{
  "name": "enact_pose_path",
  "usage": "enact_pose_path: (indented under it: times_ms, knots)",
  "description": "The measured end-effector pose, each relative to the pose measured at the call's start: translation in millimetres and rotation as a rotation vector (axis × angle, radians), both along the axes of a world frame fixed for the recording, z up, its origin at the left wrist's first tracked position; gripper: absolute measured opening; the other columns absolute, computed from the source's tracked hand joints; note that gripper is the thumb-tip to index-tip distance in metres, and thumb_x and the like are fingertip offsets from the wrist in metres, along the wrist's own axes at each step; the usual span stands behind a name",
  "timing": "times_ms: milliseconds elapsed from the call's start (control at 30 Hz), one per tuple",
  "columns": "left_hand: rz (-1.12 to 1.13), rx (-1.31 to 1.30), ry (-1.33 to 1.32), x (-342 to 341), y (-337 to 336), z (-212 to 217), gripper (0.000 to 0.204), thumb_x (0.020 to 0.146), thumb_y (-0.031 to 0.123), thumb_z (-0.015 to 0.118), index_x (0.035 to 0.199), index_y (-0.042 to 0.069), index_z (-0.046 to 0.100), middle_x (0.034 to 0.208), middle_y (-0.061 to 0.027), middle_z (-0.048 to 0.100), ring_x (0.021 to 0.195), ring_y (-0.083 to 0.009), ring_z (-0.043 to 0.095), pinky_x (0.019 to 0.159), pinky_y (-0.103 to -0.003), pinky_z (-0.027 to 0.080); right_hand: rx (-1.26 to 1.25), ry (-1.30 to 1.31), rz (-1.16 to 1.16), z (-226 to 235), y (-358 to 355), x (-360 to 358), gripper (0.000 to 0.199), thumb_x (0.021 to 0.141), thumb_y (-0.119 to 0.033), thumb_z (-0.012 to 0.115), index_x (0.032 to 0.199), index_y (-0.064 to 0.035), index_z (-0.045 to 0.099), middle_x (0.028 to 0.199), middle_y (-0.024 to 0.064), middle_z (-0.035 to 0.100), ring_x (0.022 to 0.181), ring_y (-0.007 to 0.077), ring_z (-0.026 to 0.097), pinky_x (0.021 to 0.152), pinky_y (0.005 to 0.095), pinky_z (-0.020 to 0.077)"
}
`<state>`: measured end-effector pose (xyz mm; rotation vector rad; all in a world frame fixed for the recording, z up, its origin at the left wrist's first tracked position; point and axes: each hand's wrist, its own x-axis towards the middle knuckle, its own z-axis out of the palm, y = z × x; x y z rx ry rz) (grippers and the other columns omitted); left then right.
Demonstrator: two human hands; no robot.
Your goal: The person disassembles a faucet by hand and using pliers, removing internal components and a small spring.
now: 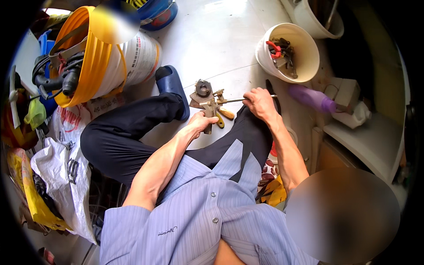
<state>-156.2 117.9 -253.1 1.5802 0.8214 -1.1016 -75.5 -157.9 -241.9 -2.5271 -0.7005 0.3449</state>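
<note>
Between my legs, low over the floor, my left hand is closed on a worn, dull metal tool with a brassy fitting at its top. A thin metal rod runs rightward from this tool. My right hand grips the rod near its right end, above my right thigh. Just beyond the tool, a dark ring-shaped piece lies on a flat, rusty metal plate. Close to my left thumb are a wooden handle and a yellow handle. The tool's exact kind is unclear.
A white bucket with metal tools and a red-handled one stands far right. A purple bottle lies near it. At left are a tipped yellow-and-white bucket with a corded power tool and white plastic bags. My left foot wears a blue slipper.
</note>
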Motion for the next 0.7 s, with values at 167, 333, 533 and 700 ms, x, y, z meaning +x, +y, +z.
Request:
enact_pose_path:
  times_ms: [167,333,533,700]
  knots:
    - [0.066,0.077,0.042,-8.4,16.0,-18.3,0.035,0.087,0.020,0.083,0.112,0.004,0.065,0.095,-0.0048,0.069,0.079,-0.0147,0.067,0.070,-0.032,0.060,-0.008,0.034,0.071,-19.5,36.5,27.1,0.013,0.084,-0.025,0.075,0.088,-0.0121,0.075,0.086,0.0073,0.071,0.088,0.0305,0.065,0.076,0.0457,0.0493]
    - [0.313,-0.021,-0.009,-7.0,25.2,-37.0,0.032,0.090,0.015,0.079,0.116,0.005,0.062,0.097,-0.0038,0.068,0.077,-0.0145,0.066,0.067,-0.033,0.058,-0.038,0.049,0.133,-29.3,62.5,60.7,0.014,0.085,-0.025,0.073,0.088,-0.0116,0.075,0.090,0.0076,0.071,0.095,0.0311,0.064,0.085,0.0476,0.0473]
    - [0.413,0.058,0.043,-19.4,26.3,-49.8,0.035,0.084,0.019,0.084,0.109,0.002,0.067,0.091,-0.0043,0.070,0.069,-0.0127,0.063,0.055,-0.031,0.048,-0.077,0.107,0.212,-50.2,85.2,67.3,0.015,0.085,-0.026,0.072,0.088,-0.0121,0.076,0.094,0.0052,0.072,0.099,0.0290,0.063,0.090,0.0469,0.0462]
    - [0.310,0.094,0.114,-12.2,21.4,-52.8,0.028,0.089,0.017,0.080,0.108,0.008,0.062,0.087,-0.0024,0.068,0.066,-0.0123,0.063,0.052,-0.029,0.049,-0.138,0.121,0.242,-71.4,86.5,73.0,0.016,0.084,-0.026,0.075,0.093,-0.0134,0.077,0.095,0.0045,0.073,0.101,0.0287,0.063,0.091,0.0464,0.0470]
